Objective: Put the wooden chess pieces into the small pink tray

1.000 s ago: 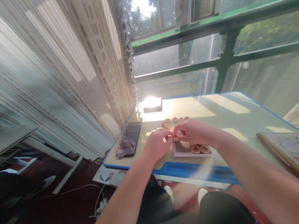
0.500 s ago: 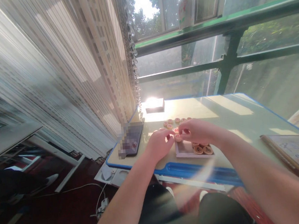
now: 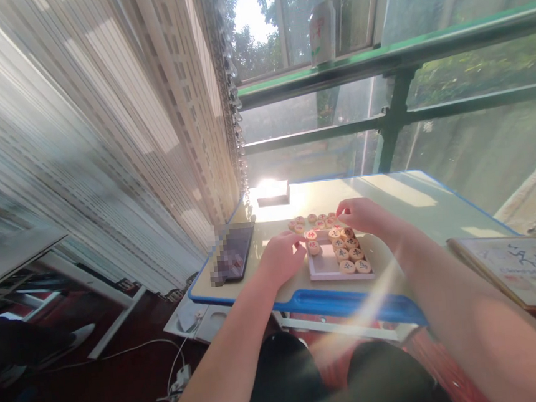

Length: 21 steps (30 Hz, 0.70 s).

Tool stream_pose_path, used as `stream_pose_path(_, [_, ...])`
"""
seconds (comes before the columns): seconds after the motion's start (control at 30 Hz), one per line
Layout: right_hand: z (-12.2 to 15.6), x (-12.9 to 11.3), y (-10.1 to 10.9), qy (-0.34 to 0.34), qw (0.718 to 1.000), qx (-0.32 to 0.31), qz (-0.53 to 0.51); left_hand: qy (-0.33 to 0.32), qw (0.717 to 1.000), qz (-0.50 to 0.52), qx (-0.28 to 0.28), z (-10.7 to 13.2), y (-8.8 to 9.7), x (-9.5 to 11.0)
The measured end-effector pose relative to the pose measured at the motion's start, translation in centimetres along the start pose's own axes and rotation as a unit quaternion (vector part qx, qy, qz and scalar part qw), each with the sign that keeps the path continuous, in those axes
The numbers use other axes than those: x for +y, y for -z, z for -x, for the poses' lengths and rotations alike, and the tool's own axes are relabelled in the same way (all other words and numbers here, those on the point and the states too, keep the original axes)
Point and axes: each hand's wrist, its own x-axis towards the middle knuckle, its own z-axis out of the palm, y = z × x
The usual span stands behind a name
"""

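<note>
- While my left hand [image 3: 285, 257] sits at the near left of the shallow box [image 3: 343, 277], my right hand [image 3: 339, 211] reaches past its far right corner.
- Beyond the box's far edge lie the loose round pieces [image 3: 312, 218], strung left to right across the surface [image 3: 400, 205]; being round, they have no long axis of their own, only the row does.
- The right end of that row is just beside my right fingertips, so my right hand is the nearer one; my left is nearer the box's left wall.
- My right thumb and fingers come close together at the tips; I cannot tell whether a piece is between them.
- My left fingers are loosely curled and half open, with no piece showing in them; whether they touch the wall, I cannot tell.
- Inside the box, red-marked pieces [image 3: 313, 247] line the left wall, and dark-marked pieces [image 3: 347, 267] fill the right side.
- Left of my left hand lies a dark flat device [image 3: 237, 253].
</note>
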Motion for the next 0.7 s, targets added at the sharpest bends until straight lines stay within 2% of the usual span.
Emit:
stream_pose_path(0.17, [-0.4,0.8,-0.8,0.017,1.0,0.0,-0.007,-0.042,0.999,0.005,0.028,-1.3,1.1,-0.1])
stream_pose_path(0.33, [-1.1,0.9,-1.7,0.025,0.999,0.024,-0.033,-0.047,0.998,0.005,-0.036,-5.7,2.1,-0.5])
stream_pose_path(0.5, [-1.3,0.5,-2.0,0.025,0.997,0.039,-0.058,-0.074,0.997,0.01,0.007,-9.3,0.5,-1.7])
stream_pose_path(0.6, [-1.6,0.5,-2.0,0.022,0.998,0.025,-0.054,-0.064,0.998,-0.001,-0.021,-9.4,-0.7,-2.2])
stream_pose_path(0.7, [-1.8,0.6,-2.0,0.005,0.999,0.014,-0.04,-0.091,0.995,0.012,-0.028,-8.6,-1.2,-1.9])
